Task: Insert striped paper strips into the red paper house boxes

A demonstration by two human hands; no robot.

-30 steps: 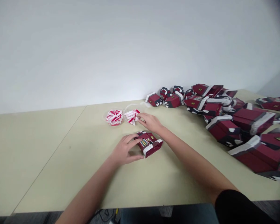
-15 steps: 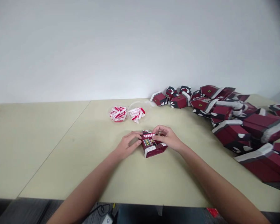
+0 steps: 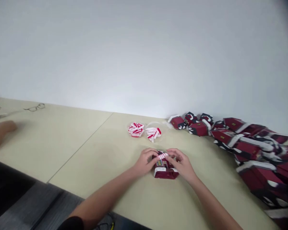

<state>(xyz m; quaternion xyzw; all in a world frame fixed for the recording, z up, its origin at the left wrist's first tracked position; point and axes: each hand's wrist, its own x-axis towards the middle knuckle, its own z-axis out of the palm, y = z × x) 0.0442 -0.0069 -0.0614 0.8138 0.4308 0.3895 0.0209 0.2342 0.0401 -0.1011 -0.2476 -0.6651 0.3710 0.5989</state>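
A small dark red house-shaped piece with yellow windows and a white lower edge lies on the table between my hands. Across its upper part runs a red-and-white striped strip. My left hand grips the left side of the house, its thumb near the strip's left end. On the other side, my right hand holds the house's right side, with the thumb at the strip's right end. Beyond them stand two clear round containers of striped pieces, one on the left and one on the right.
Many dark red houses with black and white parts are heaped along the right side. Glasses lie at the far left of the table. Another person's arm and hand reach in at the left edge.
The view has swung left and tilted, bringing the glasses and the other person's arm into sight. The house has turned slightly, and both hands stay on it.
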